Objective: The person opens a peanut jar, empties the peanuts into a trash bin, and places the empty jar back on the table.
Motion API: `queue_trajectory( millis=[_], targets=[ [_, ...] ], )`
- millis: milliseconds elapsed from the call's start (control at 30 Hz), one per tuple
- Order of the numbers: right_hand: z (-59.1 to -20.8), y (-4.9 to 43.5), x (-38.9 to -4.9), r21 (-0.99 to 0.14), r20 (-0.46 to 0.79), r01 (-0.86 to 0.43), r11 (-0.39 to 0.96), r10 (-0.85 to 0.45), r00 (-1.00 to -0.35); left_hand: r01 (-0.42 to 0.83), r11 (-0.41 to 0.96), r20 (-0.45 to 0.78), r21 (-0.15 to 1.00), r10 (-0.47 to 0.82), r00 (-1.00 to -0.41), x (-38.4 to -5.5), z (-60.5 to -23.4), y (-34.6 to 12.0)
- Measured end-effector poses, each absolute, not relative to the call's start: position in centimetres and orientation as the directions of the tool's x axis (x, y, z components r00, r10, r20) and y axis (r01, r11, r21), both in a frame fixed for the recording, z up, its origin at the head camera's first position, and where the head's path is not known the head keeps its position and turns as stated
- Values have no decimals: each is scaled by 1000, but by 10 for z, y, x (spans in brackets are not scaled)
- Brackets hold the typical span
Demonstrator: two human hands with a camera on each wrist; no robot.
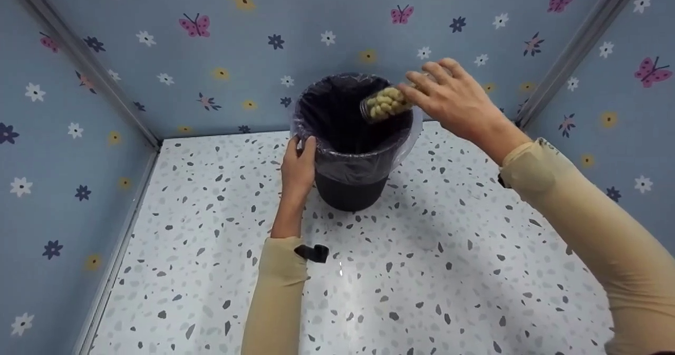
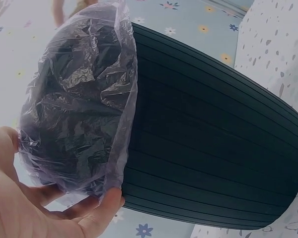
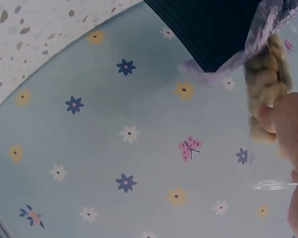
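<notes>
A dark ribbed trash bin (image 1: 352, 194), lined with a thin translucent bag (image 2: 84, 94) folded over its rim, stands upright on the floor. My left hand (image 1: 299, 168) grips the near left of the rim, thumb and fingers on the bag. Above the bin's opening, my right hand (image 1: 453, 99) holds a clear jar (image 1: 384, 104) tilted, its mouth pointing down and left into the bin. Pale yellowish, nut-like pieces (image 3: 265, 84) crowd the mouth half of the jar; its base end shows see-through in the right wrist view.
Behind the bin rises a blue wall panel (image 1: 327, 17) printed with flowers and butterflies. Similar panels flank both sides, joined by grey metal strips (image 1: 84, 59). The floor (image 1: 211, 270) is white with grey speckles.
</notes>
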State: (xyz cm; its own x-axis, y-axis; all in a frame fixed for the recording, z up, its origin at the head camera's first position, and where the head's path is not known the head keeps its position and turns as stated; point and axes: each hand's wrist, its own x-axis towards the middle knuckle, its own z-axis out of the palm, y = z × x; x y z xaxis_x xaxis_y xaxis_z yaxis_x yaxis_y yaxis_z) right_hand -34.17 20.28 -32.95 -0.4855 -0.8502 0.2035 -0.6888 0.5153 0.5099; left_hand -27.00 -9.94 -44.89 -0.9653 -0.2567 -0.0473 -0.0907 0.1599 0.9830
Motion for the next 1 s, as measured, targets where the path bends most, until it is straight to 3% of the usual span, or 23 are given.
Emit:
queue_trajectory(
  millis=[133,233,333,500,600,1000],
  targets=[
    [-329,199,-341,498,166,-709,499,-858,-487,-100,164,-54,981,-264,-963,-270,-448,-100],
    [-328,198,-339,447,221,-717,535,-843,-491,-107,164,-61,981,-263,-963,-269,-448,-99],
    [-327,200,-334,351,294,-719,600,-800,-523,-101,170,-55,980,-255,-965,-269,-448,-99],
    [-327,202,-325,215,247,-736,641,-765,-594,-99,181,-48,979,-266,-963,-270,-448,-97],
    [-320,200,-325,227,230,-721,655,-755,-614,-94,177,-43,980,-268,-962,-270,-448,-96],
    [-314,186,-327,388,142,-746,541,-835,-532,-129,176,-78,976,-268,-960,-270,-447,-93]
  ],
)
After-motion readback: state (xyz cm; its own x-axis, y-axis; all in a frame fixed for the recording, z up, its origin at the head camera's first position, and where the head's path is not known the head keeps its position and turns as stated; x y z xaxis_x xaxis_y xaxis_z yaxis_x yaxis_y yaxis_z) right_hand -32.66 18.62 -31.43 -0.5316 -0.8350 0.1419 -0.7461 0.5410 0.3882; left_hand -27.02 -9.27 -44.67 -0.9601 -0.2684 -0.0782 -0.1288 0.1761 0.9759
